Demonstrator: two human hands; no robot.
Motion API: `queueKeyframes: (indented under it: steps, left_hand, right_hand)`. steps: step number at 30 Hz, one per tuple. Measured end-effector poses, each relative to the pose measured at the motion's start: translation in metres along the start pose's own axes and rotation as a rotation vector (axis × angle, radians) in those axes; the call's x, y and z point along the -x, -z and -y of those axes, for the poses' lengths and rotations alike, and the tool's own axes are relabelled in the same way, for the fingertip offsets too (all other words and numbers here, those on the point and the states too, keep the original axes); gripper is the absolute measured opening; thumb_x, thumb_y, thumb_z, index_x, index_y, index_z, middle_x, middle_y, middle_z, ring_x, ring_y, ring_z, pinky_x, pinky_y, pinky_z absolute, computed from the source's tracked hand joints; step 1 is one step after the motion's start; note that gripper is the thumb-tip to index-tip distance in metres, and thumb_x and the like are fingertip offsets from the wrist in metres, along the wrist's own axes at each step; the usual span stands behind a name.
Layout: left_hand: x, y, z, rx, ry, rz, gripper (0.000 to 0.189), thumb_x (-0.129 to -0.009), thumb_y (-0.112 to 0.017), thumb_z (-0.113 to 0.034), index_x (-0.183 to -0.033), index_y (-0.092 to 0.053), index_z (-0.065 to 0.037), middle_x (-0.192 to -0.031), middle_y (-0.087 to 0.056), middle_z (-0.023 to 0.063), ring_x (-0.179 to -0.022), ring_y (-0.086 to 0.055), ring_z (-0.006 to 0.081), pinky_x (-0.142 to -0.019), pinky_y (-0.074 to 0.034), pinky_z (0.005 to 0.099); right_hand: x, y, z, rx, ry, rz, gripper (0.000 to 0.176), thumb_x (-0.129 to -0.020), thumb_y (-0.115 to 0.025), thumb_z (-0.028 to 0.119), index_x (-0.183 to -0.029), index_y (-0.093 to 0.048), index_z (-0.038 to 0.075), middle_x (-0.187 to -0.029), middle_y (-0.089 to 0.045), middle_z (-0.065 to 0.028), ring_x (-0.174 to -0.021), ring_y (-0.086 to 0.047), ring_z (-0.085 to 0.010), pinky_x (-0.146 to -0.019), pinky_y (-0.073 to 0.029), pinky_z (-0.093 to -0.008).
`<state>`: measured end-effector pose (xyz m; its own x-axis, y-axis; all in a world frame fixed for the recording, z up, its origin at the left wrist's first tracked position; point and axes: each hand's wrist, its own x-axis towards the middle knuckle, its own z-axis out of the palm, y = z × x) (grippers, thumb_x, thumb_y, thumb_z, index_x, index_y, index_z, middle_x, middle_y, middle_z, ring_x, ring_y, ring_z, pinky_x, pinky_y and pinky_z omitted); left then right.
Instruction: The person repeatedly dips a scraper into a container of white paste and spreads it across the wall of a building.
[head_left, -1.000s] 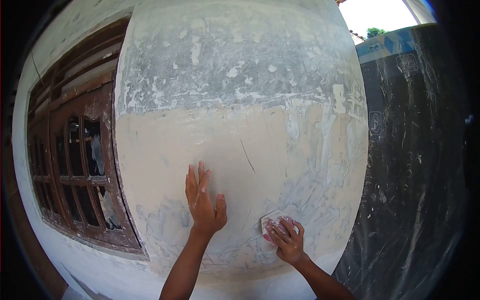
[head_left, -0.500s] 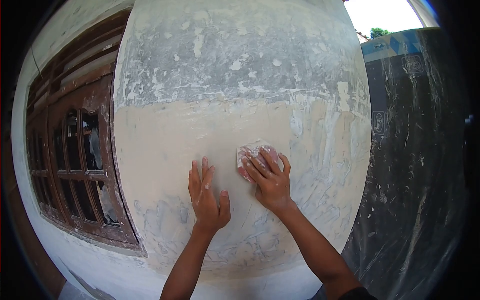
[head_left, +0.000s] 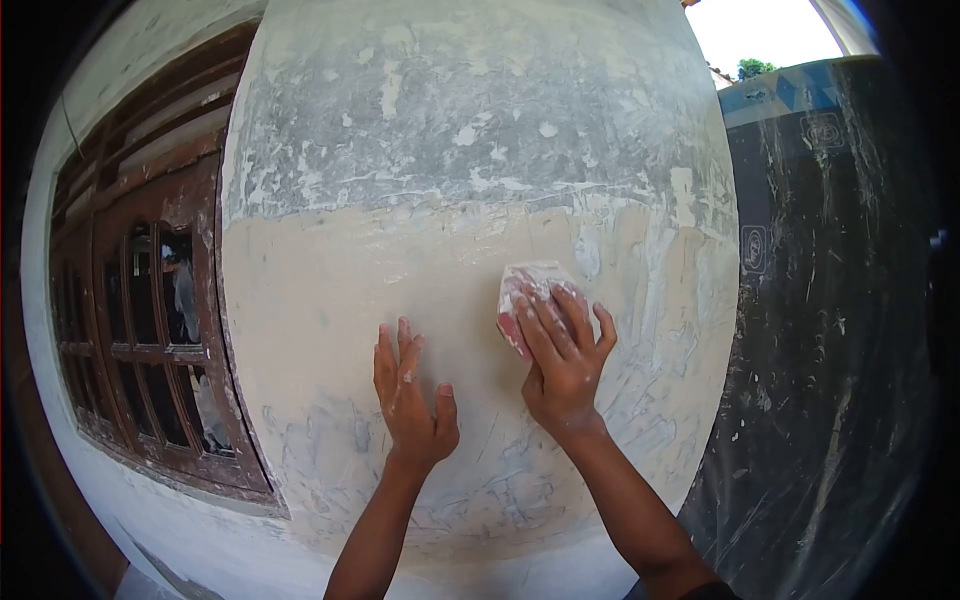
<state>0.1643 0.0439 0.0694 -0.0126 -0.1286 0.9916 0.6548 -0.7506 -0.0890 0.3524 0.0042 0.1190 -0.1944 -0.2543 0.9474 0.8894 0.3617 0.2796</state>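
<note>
Fingers (head_left: 548, 325) of the right hand (head_left: 566, 390) spread over a pad (head_left: 536, 271), holding it face-on to the wall (head_left: 330, 280), right of the left hand (head_left: 410, 415). That left hand is empty, its fingers pointing up and its thumb held wide; whether the palm touches the wall, I cannot tell. The work looks like rubbing, judging by the pad's flat hold; the next move calls for even pressure, with the edges kept from digging in.

The pad is angular, pinkish, and caked with white. Beneath it the wall is smooth beige, turning ridged and streaked with grey lower down and to the right; above, a rough grey band shows chalky white flecks. Left stands a brown window (head_left: 155, 353) with small panes, its frame spattered; right, a scuffed black sheet (head_left: 815, 350) with a blue top edge.
</note>
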Motion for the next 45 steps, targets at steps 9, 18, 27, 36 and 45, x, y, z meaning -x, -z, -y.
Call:
queueKeyframes:
  steps: [9, 18, 27, 36, 45]
  left_hand:
    - [0.015, 0.016, 0.009, -0.054, 0.010, 0.046, 0.057, -0.106, -0.042, -0.034, -0.147, -0.041, 0.005, -0.158, -0.040, 0.0292, -0.151, -0.027, 0.0496, -0.121, -0.021, 0.0580]
    - [0.011, 0.018, 0.008, -0.030, -0.025, 0.091, 0.053, -0.097, -0.048, -0.017, -0.143, -0.043, 0.008, -0.153, -0.044, 0.0339, -0.149, -0.027, 0.0538, -0.119, -0.019, 0.0641]
    - [0.008, 0.002, 0.001, 0.003, -0.008, 0.056, 0.055, -0.106, -0.043, -0.031, -0.147, -0.042, 0.006, -0.157, -0.040, 0.0301, -0.150, -0.027, 0.0509, -0.121, -0.021, 0.0589]
    - [0.010, 0.011, 0.007, -0.038, -0.031, 0.088, 0.053, -0.098, -0.049, -0.018, -0.144, -0.042, 0.006, -0.153, -0.043, 0.0336, -0.148, -0.029, 0.0541, -0.119, -0.020, 0.0641]
    - [0.000, -0.010, -0.017, 0.008, 0.004, 0.063, 0.052, -0.100, -0.047, -0.020, -0.144, -0.042, 0.005, -0.154, -0.042, 0.0331, -0.149, -0.028, 0.0532, -0.119, -0.020, 0.0637]
  right_hand:
    - [0.098, -0.026, 0.032, 0.017, -0.146, 0.181, 0.062, -0.073, -0.061, -0.006, -0.132, -0.069, 0.013, -0.138, -0.066, -0.0032, -0.135, -0.052, -0.0305, -0.114, -0.019, -0.0572]
    - [0.167, 0.058, 0.063, -0.121, -0.258, 0.278, 0.051, -0.071, -0.064, -0.004, -0.118, -0.075, 0.011, -0.118, -0.074, -0.0020, -0.124, -0.060, -0.0286, -0.113, -0.019, -0.0589]
    - [-0.025, -0.040, -0.016, 0.017, -0.069, 0.026, 0.059, -0.075, -0.065, -0.009, -0.130, -0.069, 0.012, -0.130, -0.069, -0.0047, -0.129, -0.056, -0.0282, -0.112, -0.027, -0.0548]
    - [0.190, 0.041, 0.047, -0.188, -0.035, 0.405, 0.053, -0.076, -0.071, 0.001, -0.126, -0.073, 0.019, -0.127, -0.072, 0.0027, -0.124, -0.061, -0.0218, -0.113, -0.025, -0.0569]
    - [-0.082, -0.018, -0.081, -0.105, 0.088, -0.047, 0.049, -0.083, -0.061, -0.007, -0.125, -0.072, 0.016, -0.127, -0.072, -0.0024, -0.124, -0.060, -0.0254, -0.112, -0.028, -0.0482]
